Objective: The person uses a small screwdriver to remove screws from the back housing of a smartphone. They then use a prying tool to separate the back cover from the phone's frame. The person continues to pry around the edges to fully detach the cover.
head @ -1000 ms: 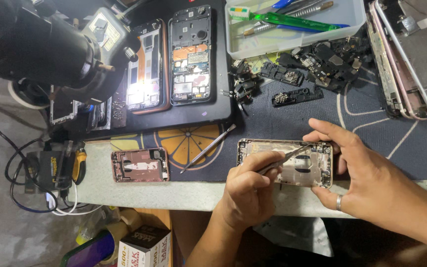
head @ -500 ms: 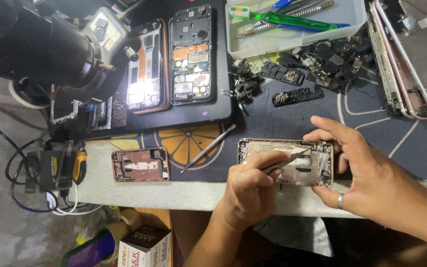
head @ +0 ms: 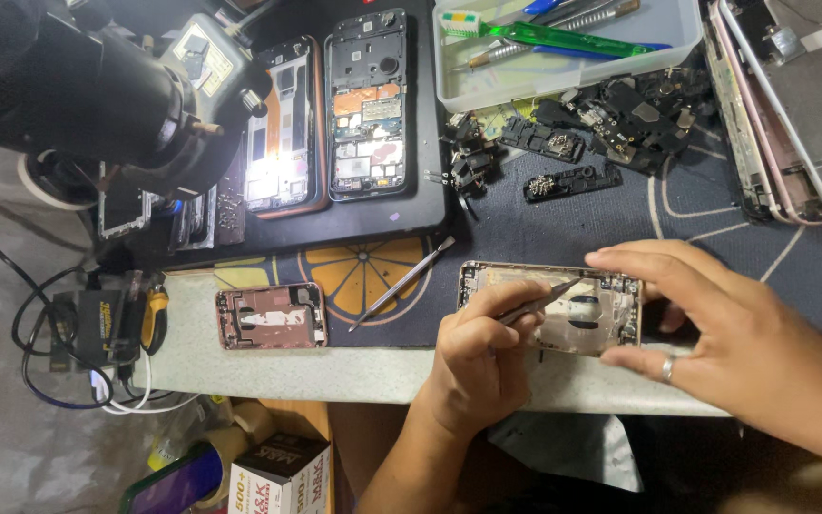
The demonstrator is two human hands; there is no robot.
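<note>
An opened rose-gold phone chassis (head: 582, 319) lies at the table's front edge on a dark mat. My left hand (head: 478, 362) pinches a thin metal tool (head: 539, 300) whose tip rests inside the chassis near its upper middle. My right hand (head: 734, 352), with a ring on one finger, grips the chassis at its right end, fingers over the top edge and thumb at the bottom edge.
A smaller bare phone chassis (head: 270, 316) and a metal spudger (head: 403, 283) lie to the left. Behind are two opened phones (head: 368, 105), a black microscope (head: 97, 95), a tool tray (head: 563, 48), loose black parts (head: 611, 114) and stacked phone housings (head: 782, 114). Cables (head: 107, 319) hang at left.
My left hand has moved the tool's tip a little within the chassis. My right hand keeps its grip and the chassis stays in place.
</note>
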